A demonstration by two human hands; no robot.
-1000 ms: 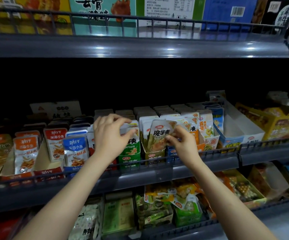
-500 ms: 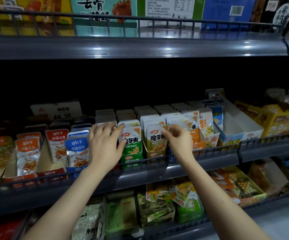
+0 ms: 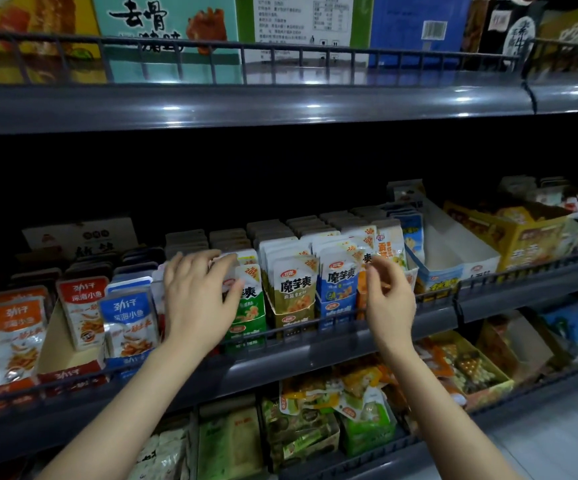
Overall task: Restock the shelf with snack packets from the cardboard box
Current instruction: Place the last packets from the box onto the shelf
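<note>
Snack packets (image 3: 294,285) stood upright in tight rows in open display cartons (image 3: 292,320) on the middle shelf (image 3: 315,355). Their long axis was vertical and their printed faces were turned toward you, just behind the wire rail (image 3: 432,299). Your left hand (image 3: 197,299) lay over the green row (image 3: 251,308). Its fingers (image 3: 223,266) were nearly straight and spread, touching the packet tops but curled round nothing. Your right hand (image 3: 391,303) hovered just right of the blue-fronted packet (image 3: 341,282), in front of the orange row. Its fingers (image 3: 372,268) were loosely curled, and the blur there left it unclear whether thumb and forefinger pinched a packet's top corner or held nothing.

The cardboard box was nowhere in view, so I judged the next packet would have to come from below or behind you. The olive-fronted row sat between your two hands, with the blue and orange rows closest to your right. The packet tops lay forward of and just above both sets of fingertips. I judged that a fresh packet would go in from above, top edge up, dropped behind the front one, with the right hand better placed to do it.
</note>
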